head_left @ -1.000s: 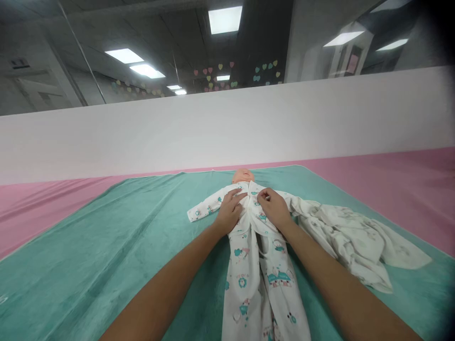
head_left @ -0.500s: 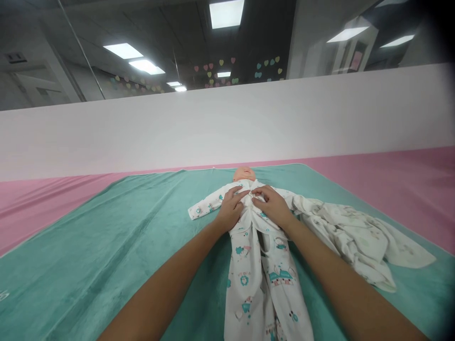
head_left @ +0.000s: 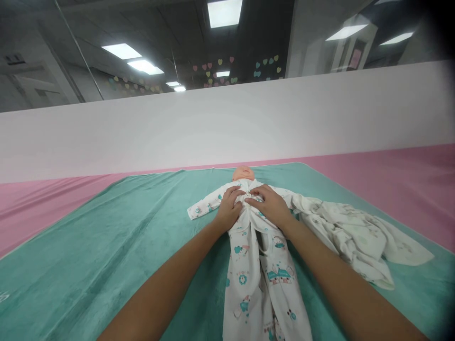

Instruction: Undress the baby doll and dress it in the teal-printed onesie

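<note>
A baby doll (head_left: pixel 243 173) lies on its back on a teal blanket (head_left: pixel 106 246), dressed in a white printed sleepsuit (head_left: pixel 259 270). My left hand (head_left: pixel 229 208) rests on the doll's chest, fingers curled onto the left front flap of the suit. My right hand (head_left: pixel 270 204) pinches the right flap at the chest, fingertips meeting my left hand's at the top snap. Lower down, the suit's front gapes open between the legs.
A crumpled white printed cloth (head_left: pixel 355 237) lies on the blanket to the doll's right. Pink bedding (head_left: pixel 391 175) surrounds the blanket, and a low white wall (head_left: pixel 227 128) runs along the far side.
My right hand has slid a little left, closing the gap with my left hand at the chest snap. The view shifted slightly.
</note>
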Motion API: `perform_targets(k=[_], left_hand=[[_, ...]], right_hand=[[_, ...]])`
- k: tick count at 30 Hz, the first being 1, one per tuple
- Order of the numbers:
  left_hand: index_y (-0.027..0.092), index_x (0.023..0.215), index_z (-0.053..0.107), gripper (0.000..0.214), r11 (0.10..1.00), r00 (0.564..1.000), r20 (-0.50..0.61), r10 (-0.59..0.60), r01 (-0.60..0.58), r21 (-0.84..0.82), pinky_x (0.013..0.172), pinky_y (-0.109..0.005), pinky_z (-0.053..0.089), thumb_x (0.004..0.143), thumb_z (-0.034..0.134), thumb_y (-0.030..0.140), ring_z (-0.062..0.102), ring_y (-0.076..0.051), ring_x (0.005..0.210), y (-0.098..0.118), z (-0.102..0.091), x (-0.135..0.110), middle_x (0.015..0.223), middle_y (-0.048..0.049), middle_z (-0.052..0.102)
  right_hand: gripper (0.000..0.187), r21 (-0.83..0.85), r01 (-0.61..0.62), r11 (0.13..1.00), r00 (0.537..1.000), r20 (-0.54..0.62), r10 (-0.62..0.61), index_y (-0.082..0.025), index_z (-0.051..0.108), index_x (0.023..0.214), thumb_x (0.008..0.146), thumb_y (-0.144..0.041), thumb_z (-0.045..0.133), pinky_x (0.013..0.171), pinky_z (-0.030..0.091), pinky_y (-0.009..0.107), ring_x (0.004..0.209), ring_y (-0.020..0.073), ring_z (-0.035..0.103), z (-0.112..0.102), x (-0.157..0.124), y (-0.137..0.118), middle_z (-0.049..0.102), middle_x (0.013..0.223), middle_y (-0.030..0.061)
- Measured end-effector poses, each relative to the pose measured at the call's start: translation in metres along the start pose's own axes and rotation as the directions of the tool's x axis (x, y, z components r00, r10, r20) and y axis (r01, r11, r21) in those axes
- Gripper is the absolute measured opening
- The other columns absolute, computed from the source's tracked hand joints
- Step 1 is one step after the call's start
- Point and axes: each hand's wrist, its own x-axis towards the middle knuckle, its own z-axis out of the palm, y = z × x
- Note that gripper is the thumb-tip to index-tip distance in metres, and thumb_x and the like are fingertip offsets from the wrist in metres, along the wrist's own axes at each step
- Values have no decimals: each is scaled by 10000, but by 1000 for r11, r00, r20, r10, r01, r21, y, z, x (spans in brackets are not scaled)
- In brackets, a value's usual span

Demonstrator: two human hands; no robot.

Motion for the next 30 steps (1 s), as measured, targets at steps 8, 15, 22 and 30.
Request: perform_targets(k=[8, 15, 22, 30], left_hand=[[279, 1222, 534, 485, 999, 997, 70, -35, 32, 37, 1100, -387, 243, 815, 345, 95, 313, -184, 1284, -1, -1, -1, 1360, -35, 352], [253, 1194, 539, 455, 999, 999, 46, -15, 13, 44, 1096, -391, 255, 806, 357, 99, 330, -188, 1273, 2, -2, -1, 1341, -45, 380], [253, 1201, 539, 448, 999, 999, 51, -14, 11, 46, 1097, -379, 257, 824, 344, 108, 329, -178, 1275, 2, -2, -1, 1347, -43, 367], [273, 1237, 516, 457, 998, 996, 80, -36, 32, 49, 1101, -361, 258, 852, 321, 123, 319, -176, 1285, 1, -1, -2, 1380, -33, 332]], right_hand=[[151, -35, -81, 996, 995, -62, 78, -289, 643, 853, 789, -375, 536, 677, 386, 275, 782, 140, 565, 5, 0, -2, 608, 923, -26], [142, -91, -111, 990, 989, -107, 101, -276, 645, 829, 784, -333, 523, 721, 381, 278, 796, 145, 559, 6, 0, -6, 608, 928, -17], [107, -59, -125, 990, 985, -123, 117, -248, 607, 790, 751, -292, 517, 703, 375, 290, 762, 158, 545, 7, 2, -3, 610, 881, -3], [108, -28, -177, 984, 977, -122, 172, -238, 589, 794, 728, -288, 520, 692, 374, 291, 771, 162, 546, 8, 4, -1, 622, 889, -3]])
